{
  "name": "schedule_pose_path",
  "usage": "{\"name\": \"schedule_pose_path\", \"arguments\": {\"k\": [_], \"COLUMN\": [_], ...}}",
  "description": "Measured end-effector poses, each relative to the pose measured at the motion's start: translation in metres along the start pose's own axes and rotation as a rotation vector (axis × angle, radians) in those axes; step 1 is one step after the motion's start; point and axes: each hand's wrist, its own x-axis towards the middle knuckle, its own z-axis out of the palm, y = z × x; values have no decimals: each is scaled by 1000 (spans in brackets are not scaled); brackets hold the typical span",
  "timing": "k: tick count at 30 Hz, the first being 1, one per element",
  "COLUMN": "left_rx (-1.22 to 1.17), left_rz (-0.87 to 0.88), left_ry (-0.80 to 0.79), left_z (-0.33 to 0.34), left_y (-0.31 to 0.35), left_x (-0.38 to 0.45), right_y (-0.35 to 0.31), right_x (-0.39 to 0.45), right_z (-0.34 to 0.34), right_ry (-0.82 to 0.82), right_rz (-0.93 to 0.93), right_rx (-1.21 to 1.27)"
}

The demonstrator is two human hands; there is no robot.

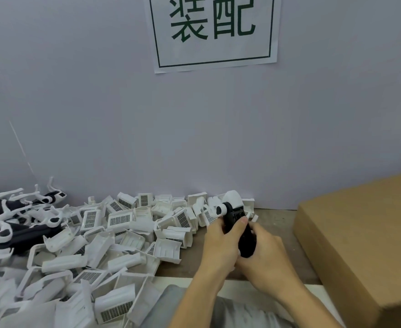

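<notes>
Both hands curl round the black handle [247,242], left hand [220,242] thumb on top, right hand [265,254] cupping its lower end. I judge I'm seating the white head [233,199] just above my grip. Next calls for a firm, straight press; white covers [121,218] wait left of it.

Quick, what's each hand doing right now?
Left hand: grips the black plastic handle with white round head.
Right hand: grips the same handle's lower end.
</notes>
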Motion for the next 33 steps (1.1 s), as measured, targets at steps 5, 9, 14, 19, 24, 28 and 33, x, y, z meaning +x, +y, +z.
{"name": "schedule_pose_path", "arguments": {"k": [5, 9, 14, 19, 24, 28, 33], "left_rx": [142, 405, 791, 775, 686, 859, 608], "left_rz": [133, 281, 409, 452, 493, 593, 446], "left_ry": [52, 56, -60, -153, -219, -169, 147], "left_z": [-2, -6, -1, 0, 2, 9, 1], "left_y": [-3, -5, -14, -10, -10, -13, -1], "left_x": [3, 5, 2, 0, -3, -4, 4], "right_y": [5, 11, 12, 19, 17, 12, 11], "right_x": [0, 6, 11, 16, 15, 14, 11], "right_z": [1, -6, -7, -11, -11, -8, -8], "right_ry": [-32, 68, 123, 228, 314, 408, 306], "right_rz": [-16, 53, 137, 168, 207, 235, 199], "right_rx": [98, 368, 568, 625, 628, 567, 604]}}
